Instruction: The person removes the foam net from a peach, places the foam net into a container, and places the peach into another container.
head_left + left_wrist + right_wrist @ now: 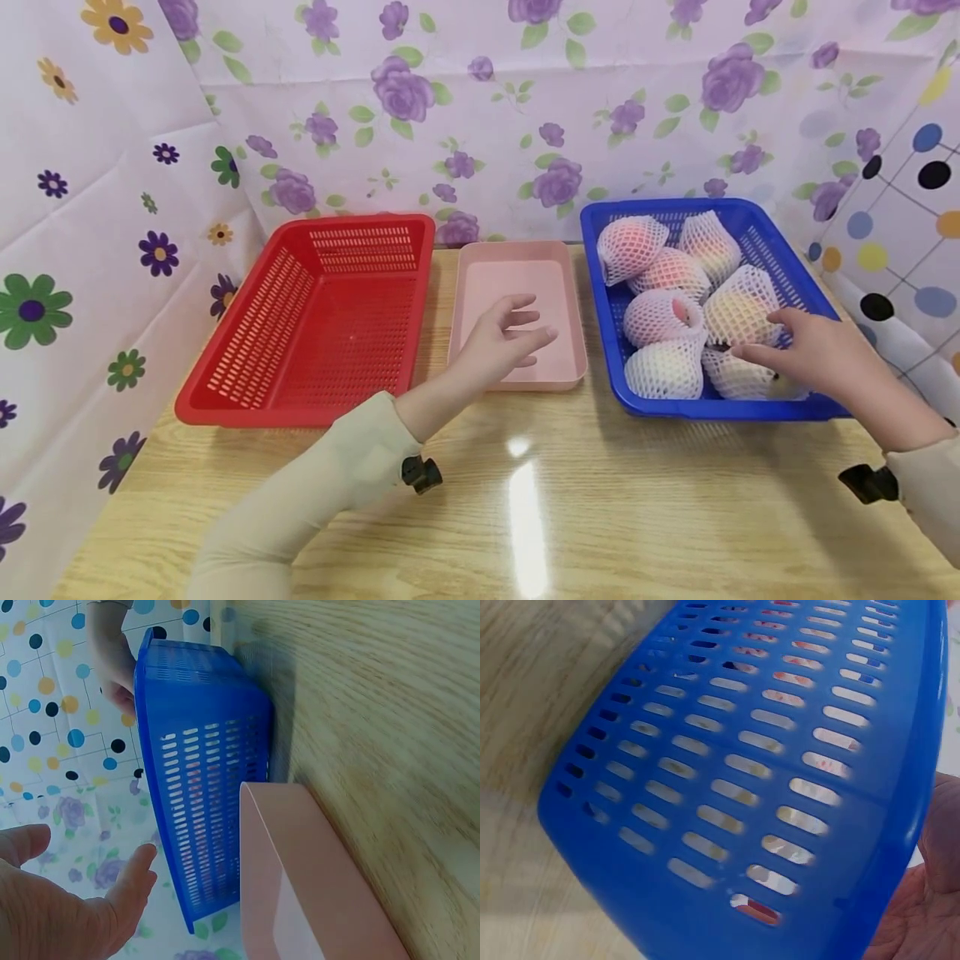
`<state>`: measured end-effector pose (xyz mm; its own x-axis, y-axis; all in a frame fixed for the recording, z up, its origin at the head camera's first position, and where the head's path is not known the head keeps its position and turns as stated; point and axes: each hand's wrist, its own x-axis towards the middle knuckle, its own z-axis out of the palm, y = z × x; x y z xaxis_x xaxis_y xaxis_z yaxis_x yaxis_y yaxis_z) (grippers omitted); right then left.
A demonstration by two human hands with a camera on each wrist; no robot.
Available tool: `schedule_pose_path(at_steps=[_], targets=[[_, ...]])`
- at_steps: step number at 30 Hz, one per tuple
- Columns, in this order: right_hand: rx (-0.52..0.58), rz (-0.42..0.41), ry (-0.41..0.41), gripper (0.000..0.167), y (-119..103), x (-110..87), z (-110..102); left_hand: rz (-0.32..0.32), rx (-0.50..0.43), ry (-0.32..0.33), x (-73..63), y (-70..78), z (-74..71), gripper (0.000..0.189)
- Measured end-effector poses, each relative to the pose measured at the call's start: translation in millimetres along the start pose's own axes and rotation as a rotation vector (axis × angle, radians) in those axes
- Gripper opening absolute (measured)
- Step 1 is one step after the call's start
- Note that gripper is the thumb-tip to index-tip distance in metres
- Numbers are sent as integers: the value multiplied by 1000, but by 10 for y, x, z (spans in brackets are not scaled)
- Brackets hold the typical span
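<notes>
1. Fruit (660,317) wrapped in white foam netting, seven pieces in all, lies in a blue slotted basket (720,408) at the right of the head frame; reddish and yellowish skins show through the mesh.
2. The right hand (825,350) reaches over the basket's lower right corner. Its thumb lies over the lowest-right fruit (738,379), and its forefinger points at the yellowish fruit (738,308) just above. The grip is released, with thumb and forefinger apart; whether either fingertip touches the netting I cannot tell.
3. The left hand (504,337) hovers over a shallow pink tray (517,267) in the centre of the head frame. Its grip is released too, fingers parted and holding nothing.
4. A red slotted basket (352,333) stands at the centre left, beside the tray, on a wood-grain surface (420,533).
5. In the left wrist view, the blue basket fills the middle, the tray sits at the lower centre and the right hand shows at the upper left.
6. In the right wrist view, the blue wall covers most of the frame, with part of the right palm at the lower right.
7. Purple rose-print cloth (480,125) spans the top of the head frame.
</notes>
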<state>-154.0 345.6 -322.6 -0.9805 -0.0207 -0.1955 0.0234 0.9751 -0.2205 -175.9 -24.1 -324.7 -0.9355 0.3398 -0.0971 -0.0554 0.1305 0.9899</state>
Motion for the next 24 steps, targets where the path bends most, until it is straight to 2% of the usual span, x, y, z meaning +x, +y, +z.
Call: schedule_pose_path(at_steps=[10, 19, 24], targets=[[32, 6, -27, 99, 59, -12, 85, -26, -32, -37, 61, -41, 219, 60], [18, 8, -33, 102, 147, -10, 177, -125, -154, -58, 125, -126, 428, 64], [13, 10, -41, 102, 137, -3, 188, -129, -172, -58, 160, -175, 504, 61]])
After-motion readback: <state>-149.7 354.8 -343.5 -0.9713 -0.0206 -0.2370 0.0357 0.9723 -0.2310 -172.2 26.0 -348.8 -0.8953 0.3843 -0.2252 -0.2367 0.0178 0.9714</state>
